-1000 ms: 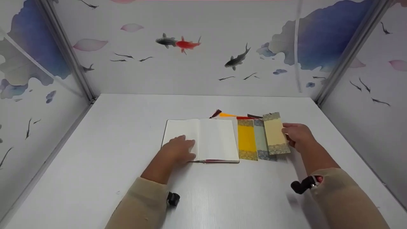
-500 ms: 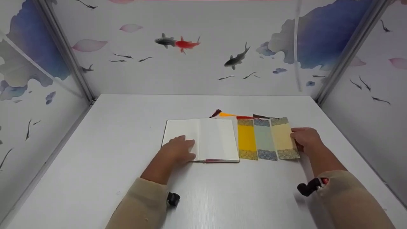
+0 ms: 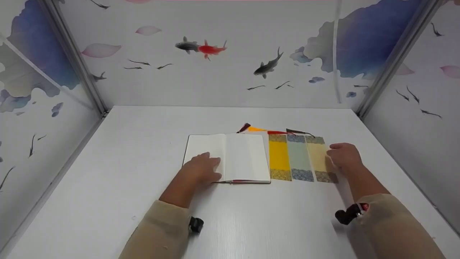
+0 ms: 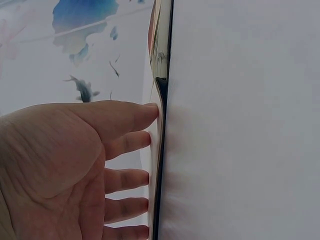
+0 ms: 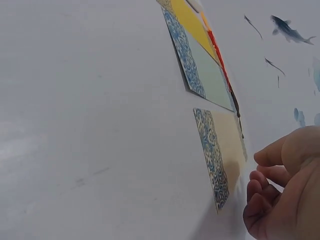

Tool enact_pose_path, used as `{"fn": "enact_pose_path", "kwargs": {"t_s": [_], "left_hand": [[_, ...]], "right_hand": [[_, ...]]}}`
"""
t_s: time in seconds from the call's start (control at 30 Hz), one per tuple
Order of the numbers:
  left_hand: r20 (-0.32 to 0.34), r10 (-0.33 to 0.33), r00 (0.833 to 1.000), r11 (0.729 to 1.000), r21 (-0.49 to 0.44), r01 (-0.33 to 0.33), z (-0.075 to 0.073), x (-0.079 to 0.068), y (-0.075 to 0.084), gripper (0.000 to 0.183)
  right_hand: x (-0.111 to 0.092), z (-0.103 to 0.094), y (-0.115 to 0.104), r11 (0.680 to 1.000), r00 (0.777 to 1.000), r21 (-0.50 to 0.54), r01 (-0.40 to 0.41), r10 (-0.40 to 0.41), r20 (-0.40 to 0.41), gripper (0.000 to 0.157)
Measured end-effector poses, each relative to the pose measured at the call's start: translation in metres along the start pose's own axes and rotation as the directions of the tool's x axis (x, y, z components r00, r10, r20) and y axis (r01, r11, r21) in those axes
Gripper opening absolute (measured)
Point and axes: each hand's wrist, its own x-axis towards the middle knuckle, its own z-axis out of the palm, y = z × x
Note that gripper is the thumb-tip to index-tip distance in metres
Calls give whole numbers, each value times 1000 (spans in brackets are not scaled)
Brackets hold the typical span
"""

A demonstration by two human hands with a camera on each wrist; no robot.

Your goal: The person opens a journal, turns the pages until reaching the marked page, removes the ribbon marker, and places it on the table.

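On my feed the left hand (image 3: 202,169) lies straight-fingered on the left page (image 3: 206,144) of the open book (image 3: 246,158). The right hand (image 3: 345,157) has its fingers curled in with nothing visible between them; from its wrist, a slight gap shows between thumb and the cream card (image 3: 317,154), which looks flat on the table (image 3: 230,223) just left of that hand. Inward from there, toward the left hand, come the green card (image 3: 299,155) and the yellow card (image 3: 279,155); the tassels (image 3: 276,133) lie beyond them.

My worry: a low inward sweep of the right hand could shove the cream card onto the green. Shadow along the green card's near edge suggests it sits slightly raised, so a finger might catch it. Tugging one tassel could drag its neighbours. Lifting the left hand might let pages spring up.
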Motion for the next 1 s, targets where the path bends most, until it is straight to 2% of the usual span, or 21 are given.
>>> {"fn": "enact_pose_path", "kwargs": {"t_s": [0.23,0.47,0.67,0.8,1.0], "left_hand": [[4,-10,1000,1000,1,10,0,0,1,67],[8,-7,1000,1000,-6,7,0,0,1,68],[1,-2,1000,1000,4,2,1,2,1,67],[1,-4,1000,1000,2,4,3,3,-1,67],[5,-24,1000,1000,-2,24,2,2,0,68]], "right_hand": [[-9,13,-22,995,995,31,96,-96,28,61],[-35,42,-62,993,994,74,88,-92,57,60],[-57,67,-94,983,983,71,172,-176,57,56],[-68,82,-111,968,965,66,244,-249,83,52],[-78,99,-128,931,919,106,349,-362,154,52]]}}
